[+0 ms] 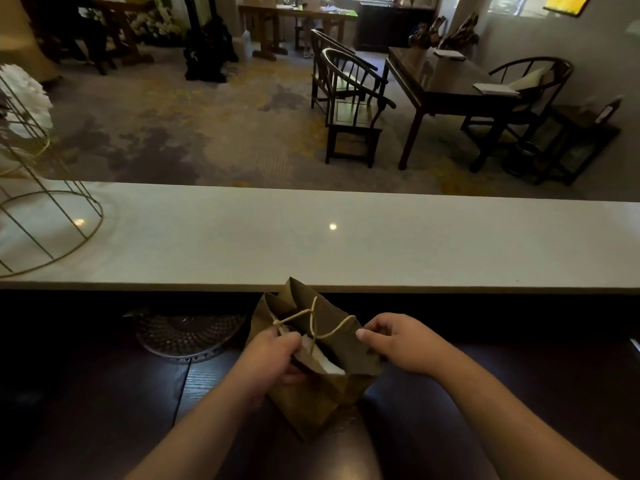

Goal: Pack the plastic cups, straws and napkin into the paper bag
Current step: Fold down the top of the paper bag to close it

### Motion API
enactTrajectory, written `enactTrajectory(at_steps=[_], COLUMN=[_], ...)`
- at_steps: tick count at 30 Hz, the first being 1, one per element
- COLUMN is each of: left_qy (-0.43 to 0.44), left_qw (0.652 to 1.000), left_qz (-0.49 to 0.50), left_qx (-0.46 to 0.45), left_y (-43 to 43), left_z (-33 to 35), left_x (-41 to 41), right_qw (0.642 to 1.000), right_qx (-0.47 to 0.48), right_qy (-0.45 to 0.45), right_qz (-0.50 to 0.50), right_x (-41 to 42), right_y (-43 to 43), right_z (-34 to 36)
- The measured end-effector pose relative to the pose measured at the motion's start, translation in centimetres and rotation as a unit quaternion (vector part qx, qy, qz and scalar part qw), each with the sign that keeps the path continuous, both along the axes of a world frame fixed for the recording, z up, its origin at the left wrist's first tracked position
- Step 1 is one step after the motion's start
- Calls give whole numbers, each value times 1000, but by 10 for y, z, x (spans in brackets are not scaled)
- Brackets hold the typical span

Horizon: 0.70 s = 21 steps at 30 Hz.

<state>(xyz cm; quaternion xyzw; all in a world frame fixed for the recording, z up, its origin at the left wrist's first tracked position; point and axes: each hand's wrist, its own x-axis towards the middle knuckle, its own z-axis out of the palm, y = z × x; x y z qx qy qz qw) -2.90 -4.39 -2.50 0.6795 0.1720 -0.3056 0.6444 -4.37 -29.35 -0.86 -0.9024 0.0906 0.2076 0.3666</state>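
Observation:
A brown paper bag (322, 396) with twine handles stands on the dark wooden surface in front of me, its mouth open upward. Something white, probably the napkin (320, 358), shows inside the opening. My left hand (273, 358) grips the bag's left rim, fingers curled into the opening. My right hand (398, 341) pinches the right rim beside a twine handle. No cups or straws are visible; the bag's inside is mostly dark.
A raised pale counter (346, 244) runs across just beyond the bag. A patterned glass dish (187, 336) sits left of the bag on the dark surface. A gold wire stand (45, 216) occupies the counter's left end. Chairs and a dark table stand in the room beyond.

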Motion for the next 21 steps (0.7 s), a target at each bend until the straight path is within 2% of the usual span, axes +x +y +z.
enactTrajectory(at_steps=[3,7,9,11,13,17,19,21], left_qy=[-31,-127,-195,-237,-257,-280,-288,-302], left_qw=[993,966,928,881,855,836,833,824], left_qz=[-68,-117,-155,-198,-226,-271,-288,-307], left_qx=[89,194,278,359,390,386,375,369], left_y=[8,21,29,35,36,36,38,39], left_z=[2,9,15,22,26,28,26,25], left_x=[6,15,22,26,30,31,30,30], right_qw=[996,985,975,967,972,987,991,994], right_qx=[-77,-85,-39,-29,-57,-104,-93,-47], right_qy=[22,124,195,225,188,51,-11,-33], right_qz=[27,79,101,119,128,107,91,98], right_x=[3,2,-1,-3,0,24,38,48], right_y=[10,27,38,46,47,40,37,37], right_z=[4,11,13,18,27,51,64,73])
